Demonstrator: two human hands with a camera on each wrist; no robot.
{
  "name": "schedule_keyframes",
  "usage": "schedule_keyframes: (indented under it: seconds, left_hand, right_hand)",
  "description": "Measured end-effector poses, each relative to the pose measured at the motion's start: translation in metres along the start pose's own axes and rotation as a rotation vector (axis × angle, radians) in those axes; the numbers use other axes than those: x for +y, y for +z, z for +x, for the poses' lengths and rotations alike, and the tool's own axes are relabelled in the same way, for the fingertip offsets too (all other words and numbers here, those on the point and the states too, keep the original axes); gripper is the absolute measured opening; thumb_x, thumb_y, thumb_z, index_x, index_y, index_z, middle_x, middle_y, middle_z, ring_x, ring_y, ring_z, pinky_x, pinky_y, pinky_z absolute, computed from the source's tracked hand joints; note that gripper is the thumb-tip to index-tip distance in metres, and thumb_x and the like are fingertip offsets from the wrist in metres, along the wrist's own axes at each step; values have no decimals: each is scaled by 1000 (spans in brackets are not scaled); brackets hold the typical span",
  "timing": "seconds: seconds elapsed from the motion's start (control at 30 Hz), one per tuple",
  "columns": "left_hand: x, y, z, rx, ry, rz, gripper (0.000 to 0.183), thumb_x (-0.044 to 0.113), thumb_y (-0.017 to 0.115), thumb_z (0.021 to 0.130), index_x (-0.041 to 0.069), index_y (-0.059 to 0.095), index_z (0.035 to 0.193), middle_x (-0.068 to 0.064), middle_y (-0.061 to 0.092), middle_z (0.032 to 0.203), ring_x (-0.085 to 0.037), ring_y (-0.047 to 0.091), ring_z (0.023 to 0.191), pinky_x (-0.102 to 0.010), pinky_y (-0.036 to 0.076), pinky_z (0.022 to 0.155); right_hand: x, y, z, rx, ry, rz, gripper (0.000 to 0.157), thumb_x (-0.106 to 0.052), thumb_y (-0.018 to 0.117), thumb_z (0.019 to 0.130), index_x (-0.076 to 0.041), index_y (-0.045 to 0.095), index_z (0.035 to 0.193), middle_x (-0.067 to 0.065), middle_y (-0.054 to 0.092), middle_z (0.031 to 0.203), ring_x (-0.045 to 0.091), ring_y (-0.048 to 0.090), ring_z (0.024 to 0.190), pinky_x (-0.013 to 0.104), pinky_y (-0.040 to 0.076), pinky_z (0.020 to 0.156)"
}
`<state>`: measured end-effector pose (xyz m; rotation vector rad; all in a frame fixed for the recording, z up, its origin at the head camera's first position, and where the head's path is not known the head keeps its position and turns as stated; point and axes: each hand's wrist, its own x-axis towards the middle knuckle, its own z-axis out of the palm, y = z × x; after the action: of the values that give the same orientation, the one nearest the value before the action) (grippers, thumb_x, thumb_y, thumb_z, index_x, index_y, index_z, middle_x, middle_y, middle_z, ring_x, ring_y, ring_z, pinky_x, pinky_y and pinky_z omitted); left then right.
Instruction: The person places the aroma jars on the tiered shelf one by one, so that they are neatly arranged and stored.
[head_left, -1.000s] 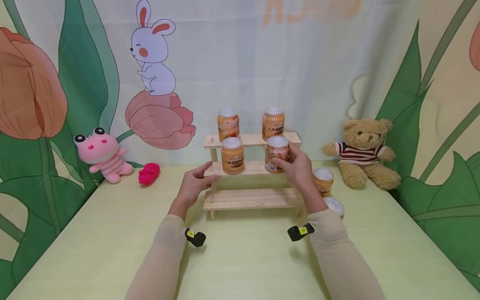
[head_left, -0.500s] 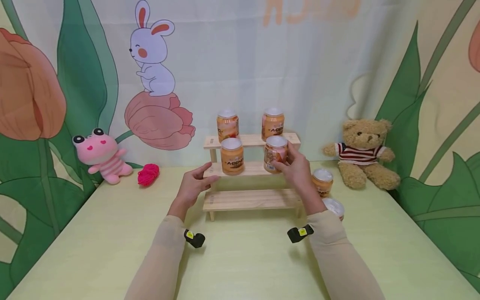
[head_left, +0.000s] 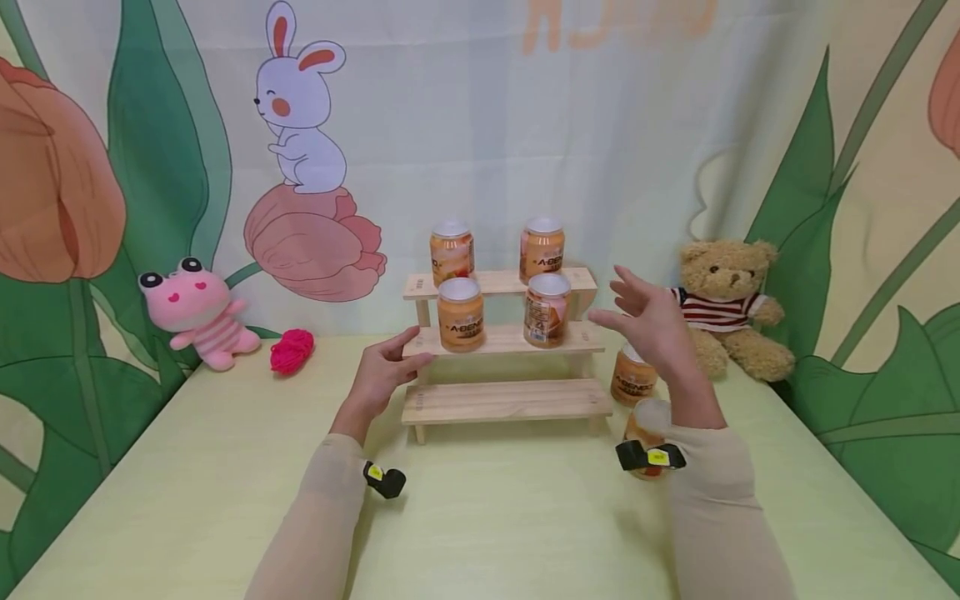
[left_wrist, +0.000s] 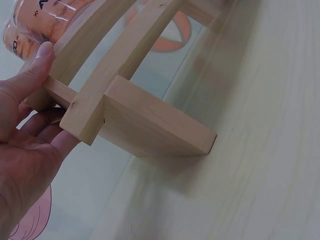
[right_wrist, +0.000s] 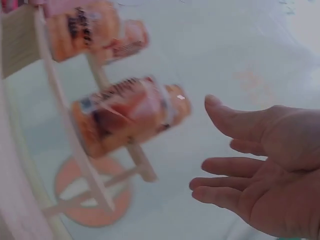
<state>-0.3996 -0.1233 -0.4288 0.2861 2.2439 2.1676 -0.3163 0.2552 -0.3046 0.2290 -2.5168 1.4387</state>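
A three-step wooden stand (head_left: 507, 402) stands on the table. My left hand (head_left: 377, 379) grips its left end at the middle step; in the left wrist view the thumb (left_wrist: 36, 69) lies over the wood and the fingers curl beneath. Two orange jars with pale lids, a left jar (head_left: 461, 323) and a right jar (head_left: 547, 318), sit upright on the middle step. Behind them, the top step bears another left jar (head_left: 452, 254) and right jar (head_left: 542, 254). My right hand (head_left: 656, 329) is off to the right of the middle-step jars, fingers spread, holding nothing.
Right of the stand, a rear jar (head_left: 632, 382) and a front jar (head_left: 643, 423) stand on the table, partly hidden by my right arm. A teddy bear (head_left: 723, 333) sits behind. At left are a pink frog plush (head_left: 198, 308) and a red yarn ball (head_left: 292, 352).
My right hand has let go of the right jar on the middle step and moved right, its fingers spreading. That jar stays on the step. My left hand keeps its place on the stand.
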Motion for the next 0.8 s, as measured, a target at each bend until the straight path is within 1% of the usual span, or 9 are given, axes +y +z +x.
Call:
schedule_keyframes:
  seconds: [0.17, 0.27, 0.37, 0.47, 0.53, 0.63, 0.67, 0.73, 0.8]
  left_hand:
    - [2, 0, -1, -4, -2, 12, 68, 22, 79, 88, 19, 50, 149, -8, 44, 154, -27, 56, 125, -43, 49, 99]
    - [2, -2, -2, 2, -7, 17, 68, 22, 79, 88, 20, 50, 149, -8, 44, 154, -26, 55, 125, -42, 49, 99]
    - [2, -2, -2, -1, -8, 13, 67, 21, 78, 89, 20, 49, 150, -8, 43, 154, -27, 54, 126, -42, 48, 100]
    - [1, -3, -3, -5, -5, 3, 66, 19, 77, 90, 20, 48, 150, -8, 43, 154, -28, 54, 127, -43, 47, 101]
    - [1, -2, -3, -5, -6, -1, 66, 19, 77, 90, 20, 48, 150, -8, 44, 154, -28, 54, 127, -43, 47, 101]
    - [2, -1, -3, -4, -8, 0, 66, 20, 77, 90, 19, 49, 150, -9, 46, 152, -28, 55, 126, -44, 48, 100]
    - [2, -1, -3, -3, -8, 0, 66, 19, 77, 90, 19, 49, 150, -9, 47, 151, -28, 55, 125, -44, 48, 100]
    - [2, 0, -3, -8, -2, 5, 66, 19, 77, 90, 18, 49, 150, -10, 47, 151, -27, 55, 125, -44, 48, 100]
    - [3, 0, -3, -12, 7, 8, 67, 20, 78, 90, 18, 48, 150, -10, 46, 152, -27, 55, 125, -44, 48, 100]
  right_hand:
    - [12, -33, -10, -8, 0, -29, 81, -33, 73, 93, -19, 28, 159, 18, 40, 154, 37, 37, 142, 58, 36, 110]
    - [24, -44, -12, 0, 17, -63, 82, -36, 73, 93, -18, 28, 159, 20, 40, 154, 40, 37, 141, 60, 36, 109]
    - [39, -52, -12, -10, 40, -82, 81, -33, 72, 94, -16, 27, 159, 20, 38, 155, 40, 35, 142, 61, 36, 108]
    - [57, -57, -10, -53, 70, -77, 82, -30, 72, 94, -15, 24, 160, 20, 34, 157, 40, 31, 144, 61, 35, 109]
    - [69, -59, -8, -92, 97, -80, 85, -32, 73, 93, -15, 23, 160, 20, 33, 158, 40, 29, 144, 61, 35, 109]
    - [84, -63, -8, -157, 103, -107, 89, -37, 75, 91, -9, 25, 159, 23, 37, 155, 43, 34, 141, 62, 39, 106]
    - [88, -66, -9, -184, 82, -110, 87, -35, 75, 91, -5, 28, 158, 25, 40, 152, 44, 38, 139, 60, 41, 105]
    - [94, -72, -13, -238, 32, -104, 80, -31, 75, 92, 1, 35, 153, 27, 49, 145, 42, 48, 132, 50, 49, 101]
    - [99, -78, -18, -306, -19, -80, 71, -24, 75, 92, 4, 43, 148, 27, 56, 137, 38, 56, 124, 39, 53, 95]
